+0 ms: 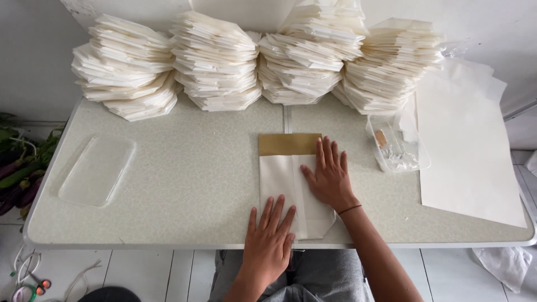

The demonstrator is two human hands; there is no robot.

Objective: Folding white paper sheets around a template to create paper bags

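Left hand: the left hand (269, 237) lay flat and open, fingers spread, on the lower left part of the folded paper bag (292, 187), gripping nothing.
Right hand: the right hand (329, 176) pressed palm-down, fingers together and pointing away from the person, on the upper right half of the same bag; a thin dark band circled the wrist.
Hands together: they were apart, one low and one high, both weighting the paper instead of pinching it.
Bag position: the white bag lay flat near the front edge of the pale table (184, 184), its gold-brown strip (288, 144) at the far end.
Doing it well: I judged that even pressure along the centre fold, with the lower hand anchoring the sheet, would keep the crease straight and the edges square.
Risk: a sliding palm could skew the fold, I thought.
Right of bag: a small clear container (398, 151) with small bits inside, then large white sheets (470, 151).
Left: a clear plastic lid (96, 170).
Back: stacks of folded white bags (251, 61) along the wall.
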